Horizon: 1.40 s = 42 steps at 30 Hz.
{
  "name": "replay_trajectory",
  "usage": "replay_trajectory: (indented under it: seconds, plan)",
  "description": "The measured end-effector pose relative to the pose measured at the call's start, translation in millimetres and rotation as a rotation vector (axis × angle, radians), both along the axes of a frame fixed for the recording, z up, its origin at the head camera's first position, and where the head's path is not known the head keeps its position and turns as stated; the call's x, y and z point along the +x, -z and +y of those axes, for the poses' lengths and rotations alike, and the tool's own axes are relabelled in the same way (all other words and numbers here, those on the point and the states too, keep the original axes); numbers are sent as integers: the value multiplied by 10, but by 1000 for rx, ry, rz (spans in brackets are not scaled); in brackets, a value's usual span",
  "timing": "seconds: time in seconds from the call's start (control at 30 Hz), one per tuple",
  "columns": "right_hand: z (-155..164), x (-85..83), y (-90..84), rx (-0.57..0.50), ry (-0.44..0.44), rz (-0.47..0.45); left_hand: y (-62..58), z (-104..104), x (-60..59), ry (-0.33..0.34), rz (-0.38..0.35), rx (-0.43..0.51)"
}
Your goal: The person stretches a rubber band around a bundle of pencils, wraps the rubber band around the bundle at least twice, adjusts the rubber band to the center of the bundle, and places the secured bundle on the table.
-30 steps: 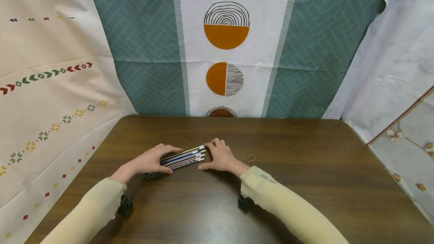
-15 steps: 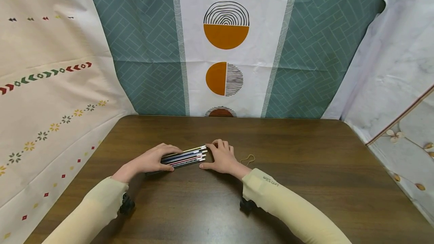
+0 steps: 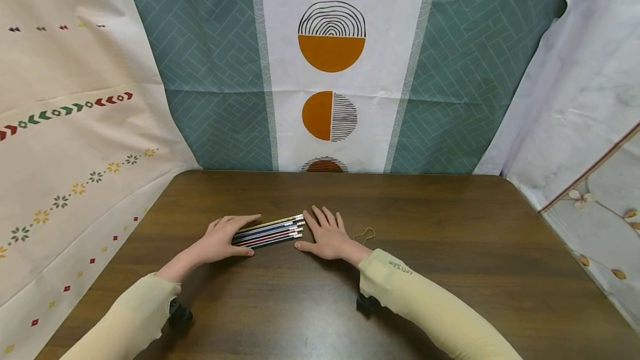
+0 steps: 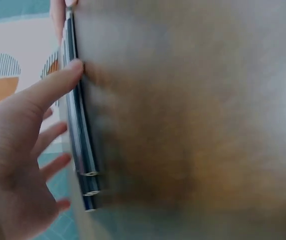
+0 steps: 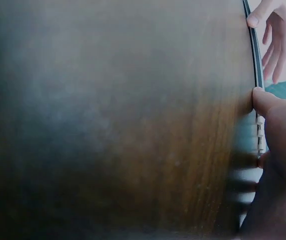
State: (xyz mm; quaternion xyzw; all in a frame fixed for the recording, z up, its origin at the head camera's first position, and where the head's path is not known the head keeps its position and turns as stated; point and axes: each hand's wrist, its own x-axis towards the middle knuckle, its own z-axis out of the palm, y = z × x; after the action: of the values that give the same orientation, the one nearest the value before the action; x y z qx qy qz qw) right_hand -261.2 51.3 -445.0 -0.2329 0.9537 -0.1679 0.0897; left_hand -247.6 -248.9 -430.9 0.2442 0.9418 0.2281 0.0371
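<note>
Several pencils [image 3: 272, 230] lie side by side on the dark wooden table [image 3: 430, 210], white eraser ends pointing right. My left hand [image 3: 225, 236] lies over their left ends with straight fingers, the thumb against the near side. In the left wrist view the thumb [image 4: 57, 82] touches the pencils [image 4: 80, 140] and the fingers spread beyond them. My right hand [image 3: 327, 232] rests flat on the table, its fingers straight beside the eraser ends. In the right wrist view the right thumb [image 5: 265, 100] sits by the pencils' edge [image 5: 257, 65].
A thin rubber band [image 3: 365, 234] lies on the table just right of my right hand. Patterned cloth [image 3: 330, 71] hangs behind and along both sides of the table.
Both hands have flattened, with fingers straighter than before. The pencils now lie tighter together, and their left ends sit under my left hand.
</note>
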Motion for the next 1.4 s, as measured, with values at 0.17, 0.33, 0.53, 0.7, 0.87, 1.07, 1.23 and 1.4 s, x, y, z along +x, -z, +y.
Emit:
replay_trajectory:
  seconds: [0.17, 0.33, 0.53, 0.7, 0.87, 1.07, 1.23, 1.4]
  plan:
    - [4, 2, 7, 15, -14, -13, 63, -65, 101, -104, -51, 99]
    - [-2, -11, 40, 21, -15, -25, 124, -90, 124, -121, -67, 185]
    - [-27, -12, 74, 50, -2, -46, 184, -56, 92, -118, -57, 240]
    - [-45, 10, 50, 53, 10, -30, 196, -18, 69, -118, -51, 272]
    - [-70, 30, 40, 65, 27, -28, 196, 16, 60, -121, -55, 279]
    - [-104, 59, 27, 64, 25, -59, 201, 32, 61, -128, -76, 297]
    - [-111, 51, 54, 51, 37, -58, 207, 23, 54, -148, -84, 303]
    - [-117, 37, 73, 53, 47, -65, 208, 32, 35, -133, -88, 318]
